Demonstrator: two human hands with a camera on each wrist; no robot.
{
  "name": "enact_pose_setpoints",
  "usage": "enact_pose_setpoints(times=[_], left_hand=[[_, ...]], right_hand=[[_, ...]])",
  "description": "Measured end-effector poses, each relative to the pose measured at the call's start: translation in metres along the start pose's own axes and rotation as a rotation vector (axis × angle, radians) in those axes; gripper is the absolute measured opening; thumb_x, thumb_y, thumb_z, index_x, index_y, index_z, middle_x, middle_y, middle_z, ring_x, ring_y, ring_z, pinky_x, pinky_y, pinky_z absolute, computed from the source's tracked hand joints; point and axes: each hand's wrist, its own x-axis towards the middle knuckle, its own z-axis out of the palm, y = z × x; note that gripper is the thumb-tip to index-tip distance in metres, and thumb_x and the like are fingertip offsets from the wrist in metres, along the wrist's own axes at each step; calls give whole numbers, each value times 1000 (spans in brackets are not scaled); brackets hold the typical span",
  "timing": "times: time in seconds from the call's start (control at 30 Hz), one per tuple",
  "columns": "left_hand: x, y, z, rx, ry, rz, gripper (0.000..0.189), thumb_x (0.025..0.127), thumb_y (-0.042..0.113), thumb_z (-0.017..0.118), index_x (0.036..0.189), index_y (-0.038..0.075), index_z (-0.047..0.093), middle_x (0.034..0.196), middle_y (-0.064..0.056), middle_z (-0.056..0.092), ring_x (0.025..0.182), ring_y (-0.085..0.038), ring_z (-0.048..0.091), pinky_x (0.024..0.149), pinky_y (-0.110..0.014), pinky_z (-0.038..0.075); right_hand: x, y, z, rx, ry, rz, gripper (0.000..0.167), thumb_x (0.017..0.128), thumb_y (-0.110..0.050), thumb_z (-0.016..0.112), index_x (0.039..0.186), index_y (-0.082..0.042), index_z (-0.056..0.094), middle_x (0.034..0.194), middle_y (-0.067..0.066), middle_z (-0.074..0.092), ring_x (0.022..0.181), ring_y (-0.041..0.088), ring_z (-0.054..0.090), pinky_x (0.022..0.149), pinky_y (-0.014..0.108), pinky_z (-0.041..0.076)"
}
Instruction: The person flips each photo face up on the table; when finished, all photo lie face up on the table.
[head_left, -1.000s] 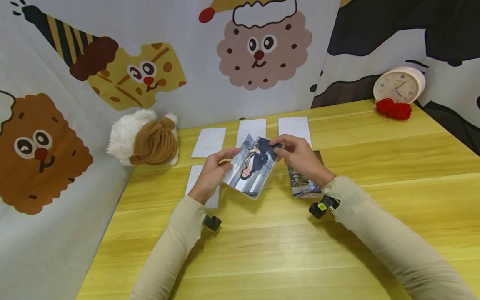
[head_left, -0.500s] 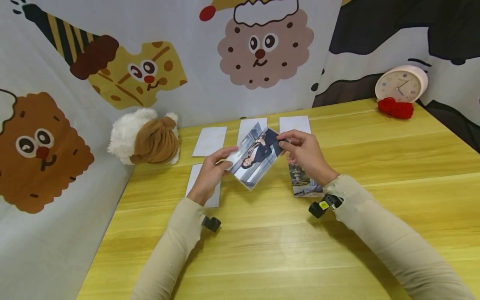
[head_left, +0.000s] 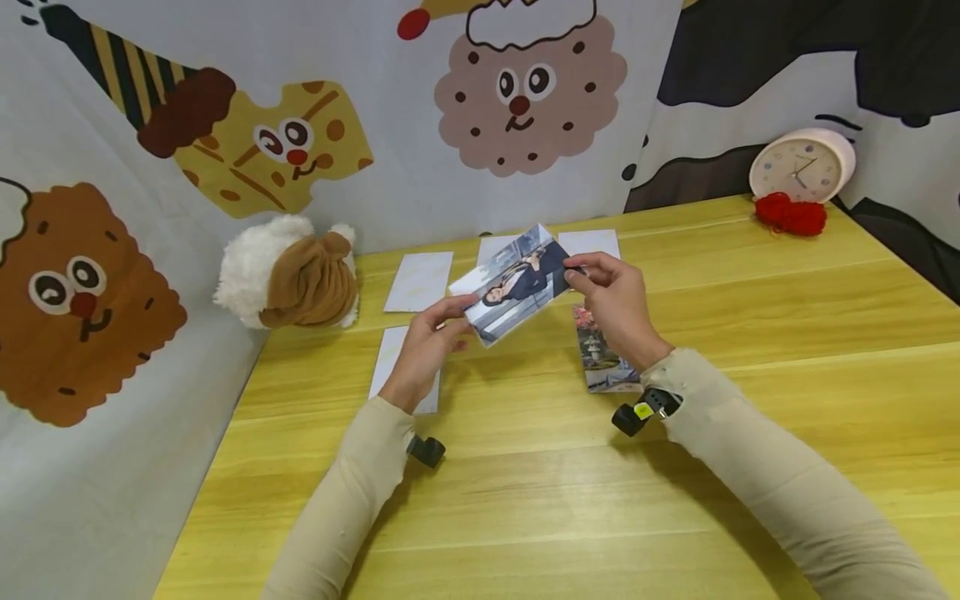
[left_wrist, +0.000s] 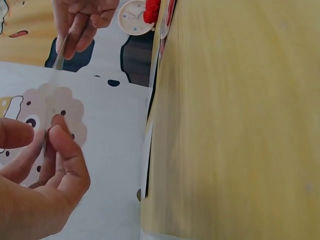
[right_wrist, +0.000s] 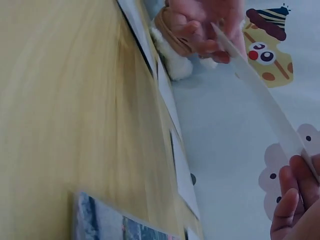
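Both hands hold a printed photo (head_left: 525,283) of a person in a dark jacket, tilted above the table. My left hand (head_left: 423,354) pinches its left edge between thumb and fingers. At the opposite end, my right hand (head_left: 618,308) grips the right edge with thumb and fingertips. Both wrist views show the photo (right_wrist: 265,102) nearly edge-on, as a thin pale strip stretched between the hands. Under my right hand a second photo (head_left: 600,358), with pink flowers and a garden scene, lies on the table, partly covered by that hand.
White cards lie on the wooden table (head_left: 510,500): one at the back left (head_left: 418,282), one at the back right (head_left: 592,242), others partly hidden. A plush toy (head_left: 288,275) sits at left. A clock (head_left: 802,167) stands at the far right behind red yarn (head_left: 790,215).
The held photo has moved up and away and turned clockwise, lying more level across the view. The right hand has shifted slightly up; both hands keep their hold.
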Motion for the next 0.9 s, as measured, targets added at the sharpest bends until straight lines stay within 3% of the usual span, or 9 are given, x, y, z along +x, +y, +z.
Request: enact_pose_setpoints(times=[0.23,0.43,0.63,0.8,0.9], left_hand=[[5,3,4,-20,80,62,33,98,0,56,128,5,67,104,-5,60,82,-12,61,70,-27,55],[7,3,4,-30,121,44,33,99,-1,53,127,6,69,103,-5,59,83,-13,60,68,-26,54],[9,3,1,-22,123,57,33,101,1,50,126,7,69,104,-7,59,83,-12,59,67,-27,52],[12,5,-5,39,101,73,34,103,4,47,129,9,68,120,-6,61,82,-9,56,69,-25,51],[12,7,-11,99,61,85,36,105,6,43,131,12,67,107,-1,60,72,-9,45,68,-26,45]], right_hand=[[-6,0,0,5,-17,-24,22,96,-19,69,113,-5,70,79,-15,71,48,5,52,42,22,44],[-8,2,2,-6,-24,-34,20,95,-21,71,109,-8,70,74,-13,68,48,8,50,44,23,45],[-13,2,3,-37,-44,-31,18,94,-24,72,108,-12,70,77,-6,64,60,15,53,53,25,52],[-12,1,0,-28,-96,-69,23,97,-21,68,117,-10,67,88,-5,67,63,13,55,55,25,54],[-11,-1,-4,-7,-124,-90,30,98,-18,66,126,-8,63,92,-9,69,66,9,60,55,24,55]])
